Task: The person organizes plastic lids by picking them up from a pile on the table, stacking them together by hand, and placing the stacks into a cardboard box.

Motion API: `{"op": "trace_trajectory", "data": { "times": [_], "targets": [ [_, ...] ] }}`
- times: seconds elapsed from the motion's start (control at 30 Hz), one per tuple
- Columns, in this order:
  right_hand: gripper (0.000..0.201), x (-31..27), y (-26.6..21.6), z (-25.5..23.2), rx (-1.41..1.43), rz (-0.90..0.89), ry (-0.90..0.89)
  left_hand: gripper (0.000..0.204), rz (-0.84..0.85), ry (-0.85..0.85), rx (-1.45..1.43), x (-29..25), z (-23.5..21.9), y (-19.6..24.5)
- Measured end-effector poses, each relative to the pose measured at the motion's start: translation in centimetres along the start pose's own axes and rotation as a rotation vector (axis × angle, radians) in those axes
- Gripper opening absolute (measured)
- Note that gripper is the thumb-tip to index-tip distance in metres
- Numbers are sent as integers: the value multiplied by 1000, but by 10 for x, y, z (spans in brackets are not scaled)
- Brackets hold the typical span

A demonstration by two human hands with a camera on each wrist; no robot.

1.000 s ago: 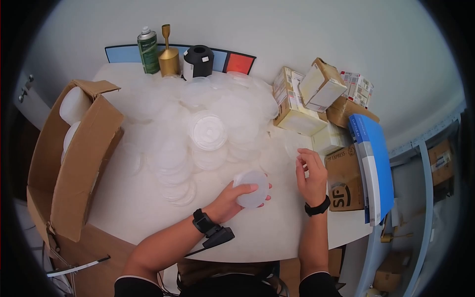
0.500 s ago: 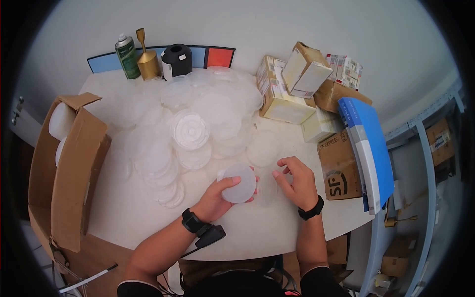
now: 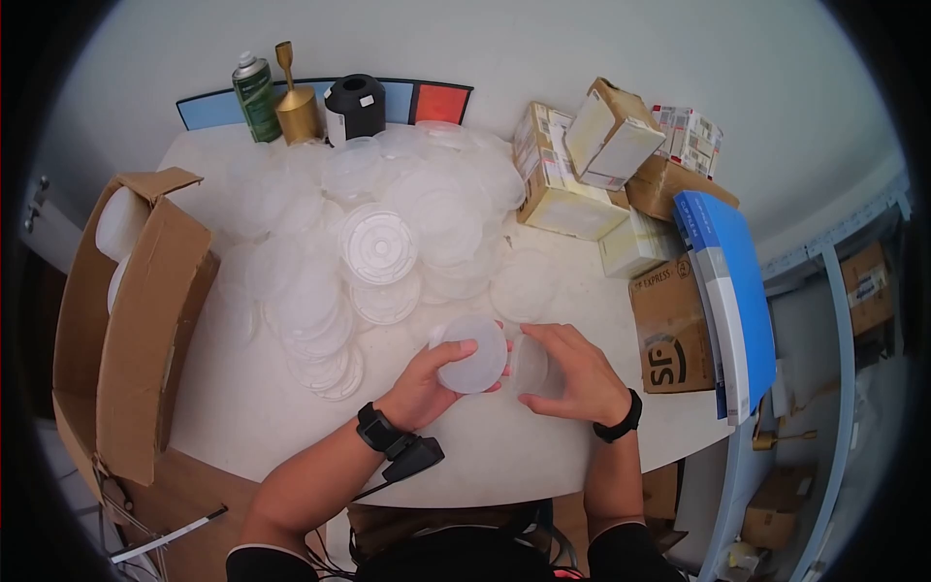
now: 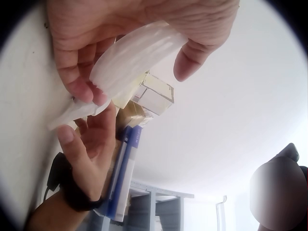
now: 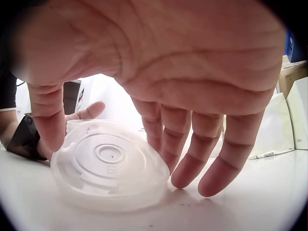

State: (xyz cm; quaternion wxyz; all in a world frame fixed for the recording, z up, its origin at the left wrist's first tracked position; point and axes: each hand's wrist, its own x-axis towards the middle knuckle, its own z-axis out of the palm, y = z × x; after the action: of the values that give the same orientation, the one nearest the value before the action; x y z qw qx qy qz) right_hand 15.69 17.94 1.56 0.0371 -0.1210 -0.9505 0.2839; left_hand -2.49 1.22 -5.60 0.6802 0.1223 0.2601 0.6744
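Note:
My left hand (image 3: 415,393) grips a stack of round translucent lids (image 3: 472,357), thumb over the top lid and fingers behind. The layered edges of that stack (image 4: 134,57) show in the left wrist view, under my left hand (image 4: 144,17). Just to the right, my right hand (image 3: 584,381) holds a tilted clear lid (image 3: 530,367) between thumb and fingers, close beside the stack. In the right wrist view the ringed face of the lid (image 5: 110,159) is low over the table, below my right hand (image 5: 192,72).
Many loose lids (image 3: 436,218) overlap across the table's middle and back. An open carton (image 3: 160,330) stands left; boxes (image 3: 567,199), an SF carton (image 3: 664,335) and blue folders (image 3: 732,291) stand right. A spray can (image 3: 256,102), brass holder (image 3: 298,112) and black object (image 3: 357,109) line the back.
My right hand has moved left, towards my left hand, and its thumb and fingers have closed around a lid. My left hand keeps its stack.

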Motion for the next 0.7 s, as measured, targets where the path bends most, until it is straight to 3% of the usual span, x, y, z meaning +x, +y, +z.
{"op": "trace_trajectory", "data": {
  "times": [0.17,0.27,0.37,0.47,0.57,0.7],
  "targets": [
    [79,4,-11,4,-7,-36,97,64,5,-20,3,1,-2,-1],
    [58,1,-3,10,9,67,36,64,8,3,-4,0,0,-1],
    [38,-2,5,6,145,56,-16,64,13,-2,-7,1,0,-1],
    [28,-9,4,-3,428,219,54,65,18,-27,16,0,-2,-2],
    [23,-7,2,12,919,230,336,67,34,-52,86,1,0,-1],
    [18,3,-25,31,1058,219,345,67,70,-41,221,0,2,-12]
  ]
}}
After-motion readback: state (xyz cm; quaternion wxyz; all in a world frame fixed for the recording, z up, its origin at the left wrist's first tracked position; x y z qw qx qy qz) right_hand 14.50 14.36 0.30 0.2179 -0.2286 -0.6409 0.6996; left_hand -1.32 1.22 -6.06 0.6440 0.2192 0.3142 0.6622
